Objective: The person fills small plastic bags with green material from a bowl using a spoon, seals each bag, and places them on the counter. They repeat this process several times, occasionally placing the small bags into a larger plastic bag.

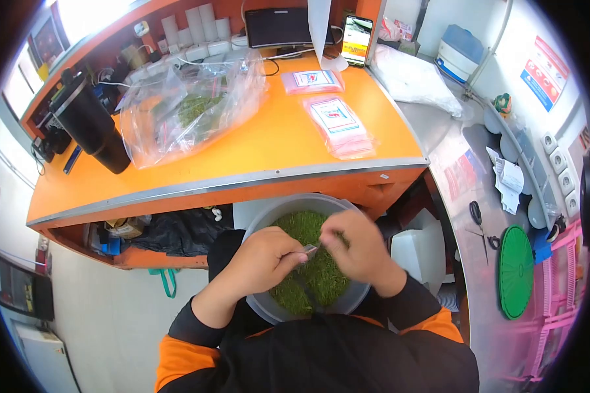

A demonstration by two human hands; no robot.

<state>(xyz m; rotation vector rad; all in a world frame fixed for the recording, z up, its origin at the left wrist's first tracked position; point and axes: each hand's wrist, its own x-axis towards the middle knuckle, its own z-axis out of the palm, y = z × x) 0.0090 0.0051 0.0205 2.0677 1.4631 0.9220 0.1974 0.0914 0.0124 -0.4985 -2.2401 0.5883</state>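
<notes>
Over a grey tub (261, 308) of shredded green leaf (295, 298), both my hands meet close together. My left hand (265, 259) is closed, thumb against forefinger, on a thin pale edge of what looks like a small clear plastic bag (310, 249). Opposite it, my right hand (359, 252) is curled with its fingertips pinched at the bag's other side. Motion blurs the right hand somewhat. Most of the bag is hidden by the fingers. The tub rests at my lap, below the front edge of the orange desk (275, 144).
On the desk stand a black tumbler (92, 124), a large clear bag (196, 111) with green packets inside, stacks of pink printed bags (341, 124), and a phone (357, 40). The metal counter at right holds scissors (480, 223) and a green round lid (516, 272).
</notes>
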